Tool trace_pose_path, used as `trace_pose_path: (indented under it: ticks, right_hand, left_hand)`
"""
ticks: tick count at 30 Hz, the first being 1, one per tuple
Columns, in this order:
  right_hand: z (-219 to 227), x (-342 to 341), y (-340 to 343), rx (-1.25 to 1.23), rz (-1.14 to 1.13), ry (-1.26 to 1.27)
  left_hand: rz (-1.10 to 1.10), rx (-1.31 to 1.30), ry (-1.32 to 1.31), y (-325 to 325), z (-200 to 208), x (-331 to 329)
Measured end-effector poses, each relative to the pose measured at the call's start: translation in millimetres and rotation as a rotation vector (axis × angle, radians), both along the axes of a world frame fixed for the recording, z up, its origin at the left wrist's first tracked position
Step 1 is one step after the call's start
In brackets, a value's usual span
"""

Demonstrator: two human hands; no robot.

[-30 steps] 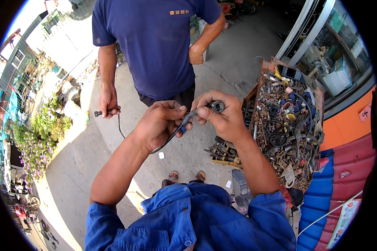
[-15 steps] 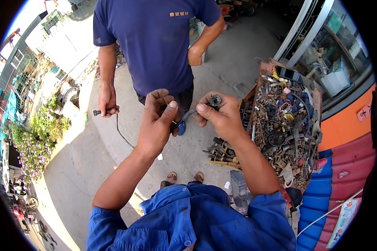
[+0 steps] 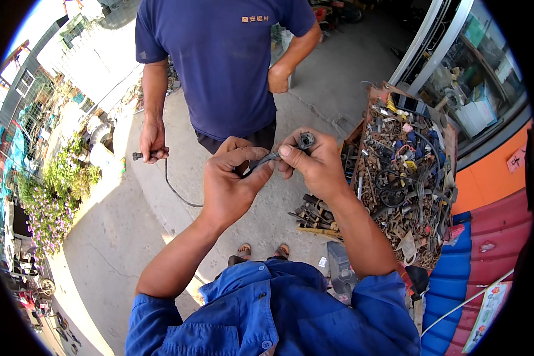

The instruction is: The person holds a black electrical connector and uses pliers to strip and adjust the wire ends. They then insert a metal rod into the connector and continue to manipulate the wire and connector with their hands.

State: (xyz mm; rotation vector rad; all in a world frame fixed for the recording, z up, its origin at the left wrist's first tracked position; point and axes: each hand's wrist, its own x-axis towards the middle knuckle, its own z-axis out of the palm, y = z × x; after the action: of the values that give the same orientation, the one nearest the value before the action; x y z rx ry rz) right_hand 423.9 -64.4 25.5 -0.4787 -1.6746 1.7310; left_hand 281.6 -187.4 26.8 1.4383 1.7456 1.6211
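My right hand (image 3: pixel 317 163) is closed around a dark round connector (image 3: pixel 305 140), whose open end sticks up above the fingers. From it a short grey-wrapped stretch of cable (image 3: pixel 271 157) runs leftward, and my left hand (image 3: pixel 232 181) pinches that stretch between thumb and fingers. The two hands almost meet in front of the other person. That person's hand (image 3: pixel 153 141) holds a black plug (image 3: pixel 137 156). A thin dark cable (image 3: pixel 175 193) hangs from there and curves behind my left wrist.
At the right, a bench (image 3: pixel 451 139) is heaped with rusty hardware and wires. A phone-like black device (image 3: pixel 410 105) lies at its far end. A person in a dark blue shirt (image 3: pixel 219 65) stands opposite. Flowering plants (image 3: pixel 53 219) grow along the left, beside concrete ground (image 3: pixel 124 237).
My left hand has moved right toward the other hand, and its raised fingers have come down onto the wrapped cable. The right hand and connector have stayed nearly still.
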Motion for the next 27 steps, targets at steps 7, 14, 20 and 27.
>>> trace_pose_path:
  ticks: [7,14,20,27]
  right_hand:
    - [-2,-1,1,0.074,-0.007,0.018]
    - [-9,-2,3,0.153,-0.023,-0.007]
    - [-7,-2,0,0.141,-0.004,-0.007]
    - [-14,-8,-7,0.026,-0.011,0.033]
  left_hand:
    - [-0.068,-0.055,-0.155,3,-5,3]
    - [-0.141,-0.168,-0.212,3,-5,-3]
    - [-0.300,-0.260,-0.473,3,4,-15]
    - [-0.241,-0.191,-0.454,1,7,-14]
